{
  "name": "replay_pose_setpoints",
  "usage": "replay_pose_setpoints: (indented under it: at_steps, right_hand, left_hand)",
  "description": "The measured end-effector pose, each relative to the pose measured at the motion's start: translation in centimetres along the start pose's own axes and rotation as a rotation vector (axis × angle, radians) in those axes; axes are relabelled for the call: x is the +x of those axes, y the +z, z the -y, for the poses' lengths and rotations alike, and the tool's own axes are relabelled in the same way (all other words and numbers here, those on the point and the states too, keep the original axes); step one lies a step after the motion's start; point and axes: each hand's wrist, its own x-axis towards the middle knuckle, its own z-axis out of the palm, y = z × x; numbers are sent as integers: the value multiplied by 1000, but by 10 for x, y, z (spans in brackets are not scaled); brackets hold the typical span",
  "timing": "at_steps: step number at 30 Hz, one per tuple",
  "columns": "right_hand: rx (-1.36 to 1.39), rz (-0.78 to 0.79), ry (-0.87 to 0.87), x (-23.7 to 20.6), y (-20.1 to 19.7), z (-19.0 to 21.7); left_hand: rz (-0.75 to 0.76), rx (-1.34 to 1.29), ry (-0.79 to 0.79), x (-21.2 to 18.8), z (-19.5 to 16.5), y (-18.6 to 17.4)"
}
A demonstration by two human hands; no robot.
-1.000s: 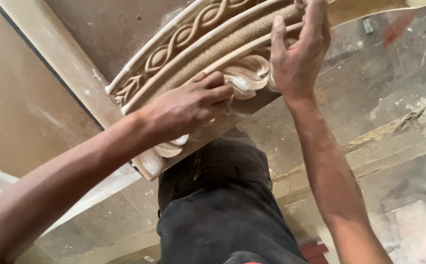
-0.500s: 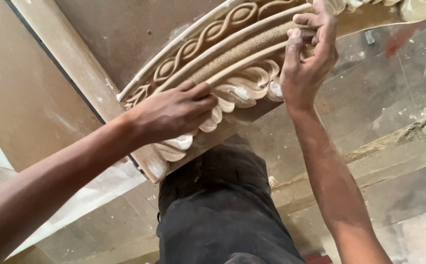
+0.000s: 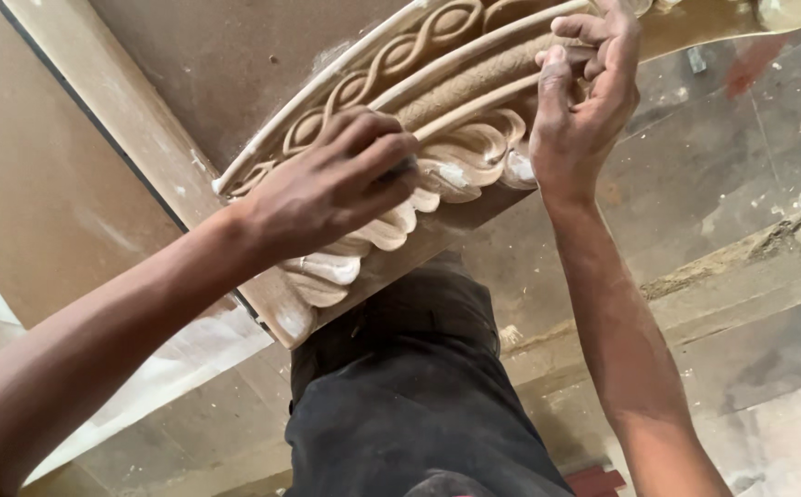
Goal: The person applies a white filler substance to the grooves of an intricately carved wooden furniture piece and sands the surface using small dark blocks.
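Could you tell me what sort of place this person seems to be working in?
Probably a woodcarving or furniture workshop: both hands rest on a curved carved wooden moulding with rope and leaf patterns, flat brown boards lie beside it, and the rough floor is dusty with debris.

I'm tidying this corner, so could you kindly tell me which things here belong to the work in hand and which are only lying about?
In use:
- carved wooden moulding, curved, with twist and leaf patterns
- left hand, pressing on the leaf carving; whether it holds anything is unclear
- right hand, gripping the moulding's ribbed band

Lying about:
- flat brown board beside the moulding
- dusty floor with scattered debris
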Motion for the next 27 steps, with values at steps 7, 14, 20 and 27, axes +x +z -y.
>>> replay_pose_setpoints:
  at_steps: [7,14,20,27]
  right_hand:
    - [-62,-21,-49,-2,0,-8]
    - [-123,-74,-71,-3,3,-8]
    - [-50,-138,-7,-2,2,-7]
    - [-244,-175,-11,-8,-3,-32]
  left_hand:
    - [186,37,31,-7,10,9]
    - [87,-307,86,21,13,24]
    - [51,-264,214,5,40,33]
    - [-48,-258,299,40,22,35]
